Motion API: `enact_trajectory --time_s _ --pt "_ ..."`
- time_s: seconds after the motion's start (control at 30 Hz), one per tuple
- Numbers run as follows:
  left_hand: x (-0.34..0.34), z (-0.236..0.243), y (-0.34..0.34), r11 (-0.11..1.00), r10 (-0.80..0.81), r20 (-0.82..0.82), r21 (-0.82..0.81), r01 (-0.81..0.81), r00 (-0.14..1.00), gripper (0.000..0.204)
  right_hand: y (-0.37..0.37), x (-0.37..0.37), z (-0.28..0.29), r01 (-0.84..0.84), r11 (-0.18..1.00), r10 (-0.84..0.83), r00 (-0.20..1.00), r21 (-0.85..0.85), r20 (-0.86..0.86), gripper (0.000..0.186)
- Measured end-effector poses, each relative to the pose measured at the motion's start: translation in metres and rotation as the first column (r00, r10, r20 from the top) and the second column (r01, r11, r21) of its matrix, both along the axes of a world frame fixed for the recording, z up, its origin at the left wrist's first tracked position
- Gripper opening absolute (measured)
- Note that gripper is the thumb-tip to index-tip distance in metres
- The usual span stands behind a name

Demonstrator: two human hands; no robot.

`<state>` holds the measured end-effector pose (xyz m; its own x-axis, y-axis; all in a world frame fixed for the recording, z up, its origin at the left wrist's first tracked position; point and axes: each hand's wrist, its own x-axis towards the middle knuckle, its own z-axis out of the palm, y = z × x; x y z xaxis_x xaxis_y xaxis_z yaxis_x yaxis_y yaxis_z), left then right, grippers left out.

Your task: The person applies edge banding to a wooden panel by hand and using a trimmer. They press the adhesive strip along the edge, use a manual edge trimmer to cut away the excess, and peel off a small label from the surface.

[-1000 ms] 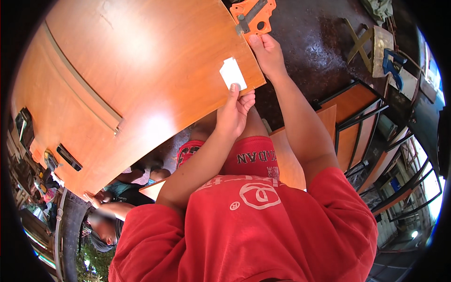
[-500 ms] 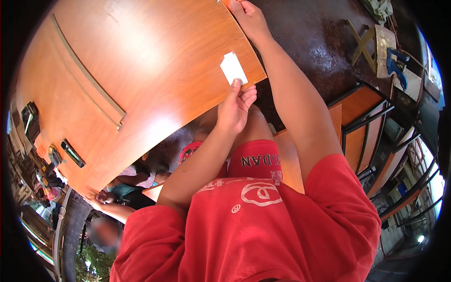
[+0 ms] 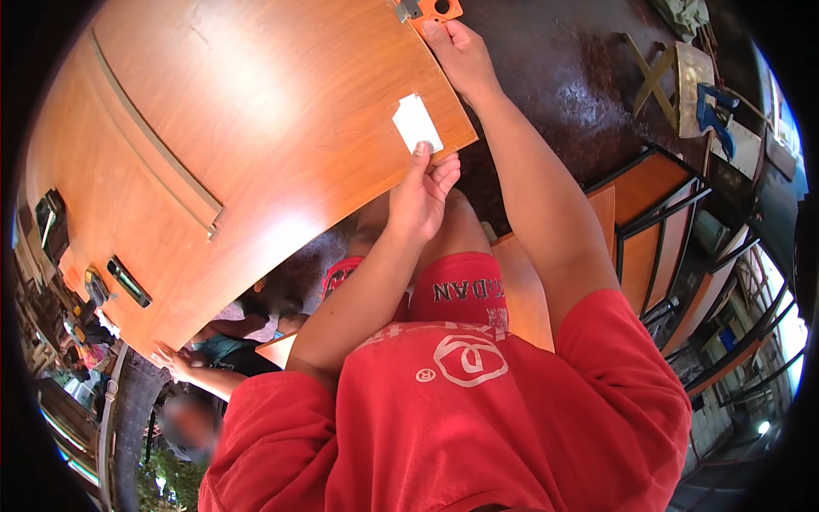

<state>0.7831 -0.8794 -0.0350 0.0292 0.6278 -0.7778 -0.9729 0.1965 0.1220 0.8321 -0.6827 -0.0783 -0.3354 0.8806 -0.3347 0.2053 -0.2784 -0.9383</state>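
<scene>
A large wood-grain panel stretches across the upper left. At its near right corner my left hand is closed on the edge, thumb on top pressing the lower end of a white card-like piece against the board. The other fingers are curled at the edge. Farther along the right edge, my right hand pinches an orange piece with a round hole. A grey metal part beside it overlaps the panel's edge. The top of the orange piece is cut off by the view.
A long thin strip and a dark green-black object lie on the panel. Another person's hand touches its near left edge. Black-framed wooden pieces stand at right, below a blue tool.
My right hand has come slightly nearer along the panel's edge, and more of the orange piece and the metal part now shows. My left thumb stays on the white piece.
</scene>
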Motion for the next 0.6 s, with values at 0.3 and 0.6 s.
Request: enact_trajectory --time_s 0.3,0.6 --pt "0.000 0.001 0.001 1.000 0.019 0.010 -0.006 -0.019 1.000 0.033 -0.019 0.017 0.005 -0.010 0.998 0.003 0.994 0.057 0.110 0.040" --pt "-0.001 -0.003 0.000 1.000 -0.003 -0.013 0.000 0.003 1.000 0.038 -0.054 0.052 0.015 -0.029 1.000 0.030 0.980 -0.010 0.198 0.027"
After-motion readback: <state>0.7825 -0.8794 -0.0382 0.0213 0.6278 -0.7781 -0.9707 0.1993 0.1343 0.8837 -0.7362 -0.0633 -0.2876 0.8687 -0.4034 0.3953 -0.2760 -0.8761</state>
